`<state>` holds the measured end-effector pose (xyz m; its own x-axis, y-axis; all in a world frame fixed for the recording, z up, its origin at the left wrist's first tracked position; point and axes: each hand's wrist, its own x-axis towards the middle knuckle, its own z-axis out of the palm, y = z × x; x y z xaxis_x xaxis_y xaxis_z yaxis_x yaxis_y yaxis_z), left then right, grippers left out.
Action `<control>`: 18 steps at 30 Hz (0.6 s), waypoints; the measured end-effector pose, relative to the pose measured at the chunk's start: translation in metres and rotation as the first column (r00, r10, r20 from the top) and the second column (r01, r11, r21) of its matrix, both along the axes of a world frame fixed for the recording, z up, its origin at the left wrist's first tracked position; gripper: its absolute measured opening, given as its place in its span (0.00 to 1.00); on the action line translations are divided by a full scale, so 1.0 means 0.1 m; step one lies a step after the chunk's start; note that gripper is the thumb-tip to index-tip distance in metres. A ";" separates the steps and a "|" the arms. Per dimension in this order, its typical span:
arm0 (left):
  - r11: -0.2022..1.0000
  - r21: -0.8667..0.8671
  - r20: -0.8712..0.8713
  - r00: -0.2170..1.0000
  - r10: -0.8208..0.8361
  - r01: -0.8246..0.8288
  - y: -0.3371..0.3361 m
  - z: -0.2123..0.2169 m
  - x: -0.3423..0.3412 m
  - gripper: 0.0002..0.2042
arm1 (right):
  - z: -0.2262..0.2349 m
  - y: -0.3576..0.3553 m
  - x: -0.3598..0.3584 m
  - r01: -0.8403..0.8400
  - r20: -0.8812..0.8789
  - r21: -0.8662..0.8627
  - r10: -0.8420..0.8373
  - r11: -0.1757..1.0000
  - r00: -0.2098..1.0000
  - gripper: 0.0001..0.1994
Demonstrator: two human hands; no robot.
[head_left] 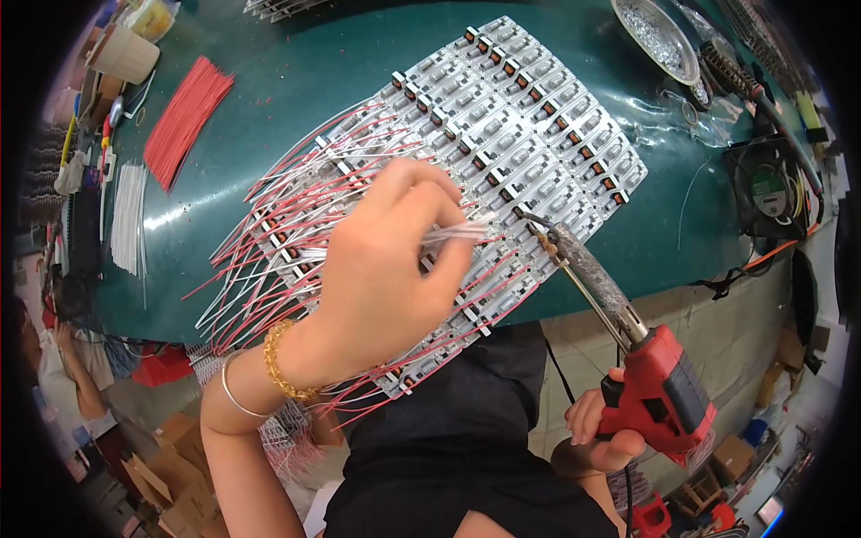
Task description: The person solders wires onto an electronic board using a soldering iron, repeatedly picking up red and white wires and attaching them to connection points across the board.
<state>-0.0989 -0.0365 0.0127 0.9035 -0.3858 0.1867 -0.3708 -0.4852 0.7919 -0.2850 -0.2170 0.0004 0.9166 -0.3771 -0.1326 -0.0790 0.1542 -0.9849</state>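
Nearest the person, below the table's near edge, the right hand [599, 429] is wrapped shut around the red grip of a soldering gun [659, 394]. Its long, stained barrel slants up over the near edge, and the tip touches the panel of small circuit boards [502, 117] near the panel's near-right side.

Further in, the left hand [381, 269], with a beaded bracelet and a thin bangle at the wrist, hovers over the middle of the panel. Its fingers are pinched closed on a thin white wire [457, 233] that points toward the soldering tip.

The panel lies slantwise on the green table [287, 90], reaching from the near edge toward the far right. Red and white lead wires [260, 260] fan out from its left half, which overhangs the near edge.

Toward the far left corner lies a bundle of cut red wires [184, 121], with a bundle of white wires [132, 220] beside it at the left edge. At the far right corner sits a shallow metal dish [659, 40], and a small black fan [767, 188] stands by the right edge.
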 end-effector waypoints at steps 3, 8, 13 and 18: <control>0.994 0.105 0.068 0.997 -0.029 0.022 -0.05 -0.08 0.00 0.03 | 0.02 -0.01 -0.01 -0.010 0.007 -0.018 0.010 1.000 1.000 0.46; 0.995 0.102 0.081 0.997 -0.014 0.005 -0.04 -0.12 -0.01 0.03 | -0.21 -0.19 -0.13 -0.147 0.041 -0.029 0.148 0.989 0.988 0.45; 0.993 0.115 0.108 0.993 -0.037 0.024 -0.07 -0.13 0.00 0.03 | -0.22 -0.20 -0.14 -0.167 0.085 -0.027 0.169 0.986 0.982 0.42; 0.990 0.137 0.199 0.980 -0.022 -0.006 -0.06 -0.17 -0.01 0.05 | -0.23 -0.27 -0.20 -0.296 0.017 -0.344 0.321 0.891 0.947 0.42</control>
